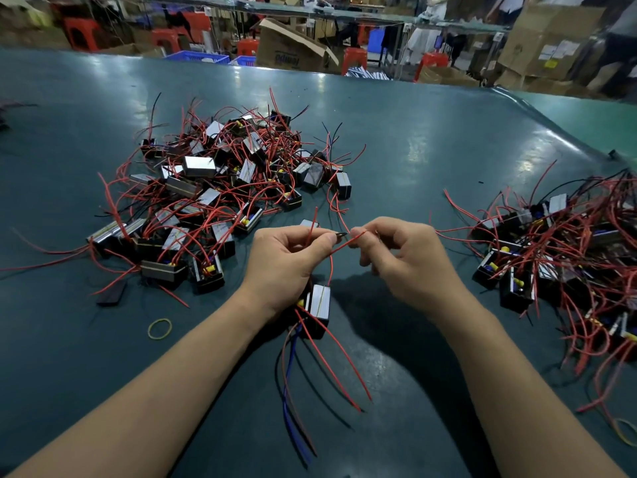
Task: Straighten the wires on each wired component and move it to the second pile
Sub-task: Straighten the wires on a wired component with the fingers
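A small black wired component (pixel 319 310) with a silvery side hangs under my left hand (pixel 287 262), its red, blue and black wires trailing toward me. My left hand pinches a red wire and a black wire end between thumb and forefinger. My right hand (pixel 401 257) pinches a red wire (pixel 339 249) that runs down to the component. A large tangled pile of such components (pixel 213 194) lies at the left on the green table. A second pile (pixel 565 257) lies at the right.
Two yellow rubber bands lie on the green table (pixel 431 139), one (pixel 159 328) near my left forearm, the other (pixel 624 432) at the right edge. Behind the table stand cardboard boxes (pixel 293 46), red stools and blue crates.
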